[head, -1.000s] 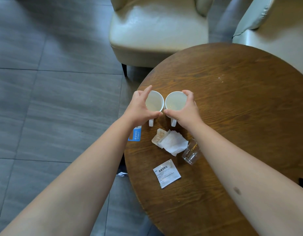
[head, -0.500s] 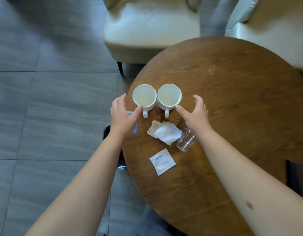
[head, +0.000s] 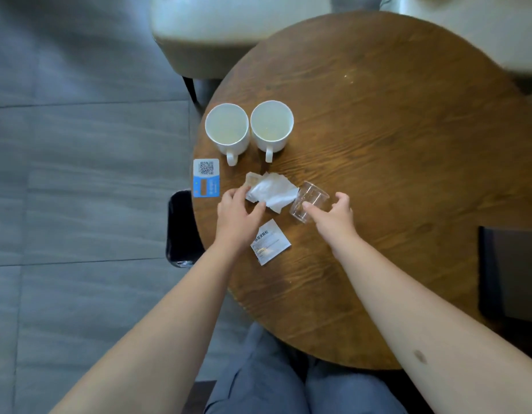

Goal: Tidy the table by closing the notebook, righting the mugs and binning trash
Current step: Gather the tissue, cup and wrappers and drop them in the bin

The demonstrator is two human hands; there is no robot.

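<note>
— Two white ceramic mugs (head: pixel 249 130) stand upright on the round wooden table (head: pixel 393 162), beyond the crumpled white tissue (head: pixel 273 191).
— And the hands?
— Left hand (head: pixel 237 216), fingers spread, touches the tissue; right hand (head: pixel 333 215), open, reaches around the tipped clear plastic cup (head: pixel 309 200) beside the tissue.

The scene is taken by a single head-worn wide-angle camera, aimed steeply downward and forward from above the seated person's lap. The round wooden table (head: pixel 393 180) is seen close, nearly from overhead, filling the right and centre; tiled floor (head: pixel 79 174) is shown at left. No second view is provided.
</note>
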